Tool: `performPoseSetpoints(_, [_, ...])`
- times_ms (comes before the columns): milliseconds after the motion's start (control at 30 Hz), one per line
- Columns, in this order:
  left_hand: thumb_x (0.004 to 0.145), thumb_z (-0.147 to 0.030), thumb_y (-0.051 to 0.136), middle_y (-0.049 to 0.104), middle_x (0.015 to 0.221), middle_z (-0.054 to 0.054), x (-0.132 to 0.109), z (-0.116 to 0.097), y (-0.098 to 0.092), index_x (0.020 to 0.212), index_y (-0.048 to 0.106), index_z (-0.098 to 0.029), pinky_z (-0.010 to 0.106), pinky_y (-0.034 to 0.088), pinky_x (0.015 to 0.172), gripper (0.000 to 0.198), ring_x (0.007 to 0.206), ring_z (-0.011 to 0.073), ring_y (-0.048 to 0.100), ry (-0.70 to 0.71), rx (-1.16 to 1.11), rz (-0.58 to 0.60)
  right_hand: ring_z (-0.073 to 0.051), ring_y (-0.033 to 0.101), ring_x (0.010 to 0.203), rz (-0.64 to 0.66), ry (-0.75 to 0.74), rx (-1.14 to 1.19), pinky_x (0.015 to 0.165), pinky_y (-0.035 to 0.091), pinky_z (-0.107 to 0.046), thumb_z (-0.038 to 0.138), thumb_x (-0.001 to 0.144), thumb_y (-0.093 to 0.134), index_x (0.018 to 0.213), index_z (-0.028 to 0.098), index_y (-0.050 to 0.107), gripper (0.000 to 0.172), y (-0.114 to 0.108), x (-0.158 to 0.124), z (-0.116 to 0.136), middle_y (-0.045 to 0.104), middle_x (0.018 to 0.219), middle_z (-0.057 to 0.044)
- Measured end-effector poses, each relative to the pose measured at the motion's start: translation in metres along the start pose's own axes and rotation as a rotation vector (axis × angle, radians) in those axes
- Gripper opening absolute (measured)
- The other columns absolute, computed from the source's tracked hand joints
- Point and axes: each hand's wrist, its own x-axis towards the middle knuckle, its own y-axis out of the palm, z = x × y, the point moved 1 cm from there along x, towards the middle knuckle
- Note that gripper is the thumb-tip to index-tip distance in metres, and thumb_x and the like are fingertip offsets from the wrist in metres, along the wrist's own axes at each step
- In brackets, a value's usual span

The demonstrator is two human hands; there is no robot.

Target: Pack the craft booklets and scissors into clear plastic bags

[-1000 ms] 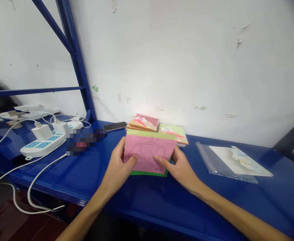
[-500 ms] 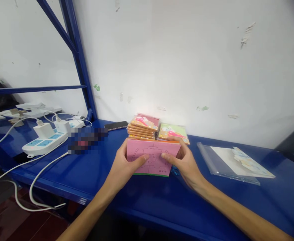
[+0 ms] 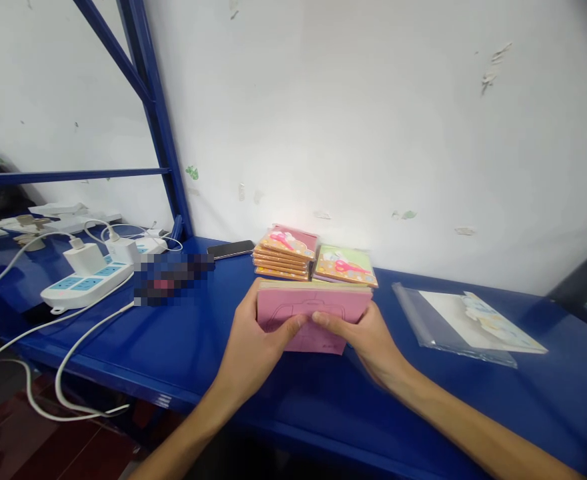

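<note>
A thick stack of pink paper sheets [image 3: 318,303], its front one printed with a line drawing of a car, stands on edge between my hands. My left hand [image 3: 261,330] grips its left side, thumb across the front. From the right, my right hand [image 3: 366,333] holds it the same way, its thumb close to the left one. The fingers behind the paper are hidden. Just beyond lie a pile of wrapped craft packs [image 3: 283,257] with pink scissors on top and a lower green pack [image 3: 346,265], also with pink scissors.
On the blue table [image 3: 183,353], a white power strip [image 3: 88,283] with plugged chargers and trailing cables lies at left. A phone [image 3: 231,249] rests near the wall. A clear plastic sleeve [image 3: 453,327] with a white sheet lies at right. A blue metal frame [image 3: 156,113] rises at left.
The stack has tipped so its top edge shows thicker, and the orange and green edges are out of sight. My right fingers have slid down from its top edge to its side.
</note>
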Motion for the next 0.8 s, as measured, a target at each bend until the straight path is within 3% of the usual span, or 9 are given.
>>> performPoseSetpoints(133, [0.072,-0.029,0.087,0.077,0.103,0.003,0.004,0.005,-0.003,0.104,0.068,-0.020,0.032,0.057,0.084,0.038,0.100,0.0274,0.072,-0.072,-0.034,0.053,-0.031,0.073,0.106,-0.001,-0.015,-0.010,0.094,0.058,-0.045,0.037,0.071,0.091,0.108,0.021,0.077,0.043,-0.003,0.004,-0.001,0.079,0.113,-0.008])
performPoseSetpoints(267, [0.074,-0.033,0.086,0.079,0.112,0.009,0.003,0.017,0.002,0.113,0.072,-0.018,0.038,0.057,0.091,0.045,0.106,0.0317,0.073,-0.157,-0.121,0.116,-0.032,0.073,0.109,-0.009,0.025,0.017,0.096,0.058,-0.046,0.039,0.074,0.089,0.111,0.021,0.077,0.043,-0.002,0.003,-0.006,0.080,0.112,-0.008])
performPoseSetpoints(500, [0.077,-0.030,0.084,0.079,0.116,0.008,0.001,0.022,0.004,0.118,0.073,-0.020,0.040,0.057,0.095,0.043,0.109,0.0313,0.072,-0.151,-0.102,0.114,-0.034,0.072,0.111,-0.022,0.052,0.017,0.098,0.056,-0.051,0.041,0.075,0.087,0.115,0.021,0.076,0.046,0.001,0.002,-0.007,0.079,0.115,-0.008])
performPoseSetpoints(667, [0.077,-0.024,0.083,0.080,0.113,0.007,0.003,0.023,0.003,0.115,0.074,-0.021,0.037,0.059,0.088,0.039,0.106,0.0304,0.073,-0.194,-0.063,0.196,-0.031,0.073,0.106,-0.005,0.083,0.149,0.094,0.058,-0.046,0.040,0.079,0.085,0.108,0.020,0.077,0.037,0.000,0.002,0.004,0.079,0.113,-0.010])
performPoseSetpoints(800, [0.084,-0.024,0.075,0.078,0.117,0.006,0.002,0.017,0.003,0.120,0.073,-0.022,0.036,0.058,0.089,0.036,0.107,0.0293,0.073,-0.166,0.024,0.234,-0.031,0.072,0.111,0.032,0.132,0.247,0.095,0.058,-0.047,0.044,0.086,0.077,0.118,0.021,0.072,0.040,-0.003,0.004,0.011,0.076,0.121,-0.011])
